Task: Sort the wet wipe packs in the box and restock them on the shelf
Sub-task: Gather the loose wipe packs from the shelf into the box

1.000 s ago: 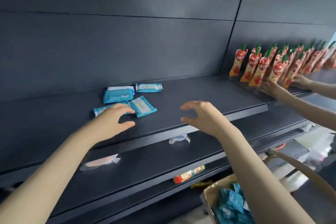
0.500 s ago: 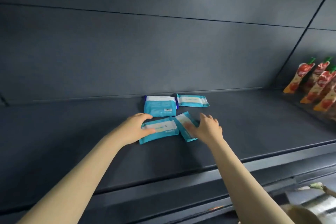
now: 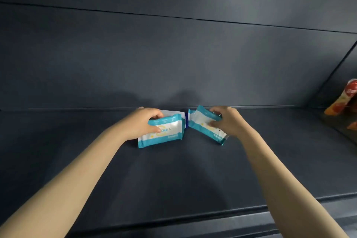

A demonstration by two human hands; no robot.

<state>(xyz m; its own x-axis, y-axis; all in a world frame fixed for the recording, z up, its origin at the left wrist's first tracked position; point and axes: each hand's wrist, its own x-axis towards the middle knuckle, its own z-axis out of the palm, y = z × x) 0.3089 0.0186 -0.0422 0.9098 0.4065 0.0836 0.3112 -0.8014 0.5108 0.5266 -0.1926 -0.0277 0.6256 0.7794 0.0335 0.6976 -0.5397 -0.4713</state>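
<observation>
Head view: with fingers curled, gripped left pack (image 3: 166, 135) in left hand (image 3: 142, 124), right pack (image 3: 201, 124) in right hand (image 3: 228, 121); held both tilted near shelf (image 3: 193, 172) back. Judged best stood upright, side by side, edges squared.

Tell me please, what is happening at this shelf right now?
A person is arranging wet wipes on a dark grey shelf. The left hand grips a teal-and-white plastic wet wipe pack, raised on its long edge. The right hand grips a second pack of the same kind, tilted, close beside the first. Another white pack shows partly behind the left one. A red-and-orange pouch stands at the far right.
</observation>
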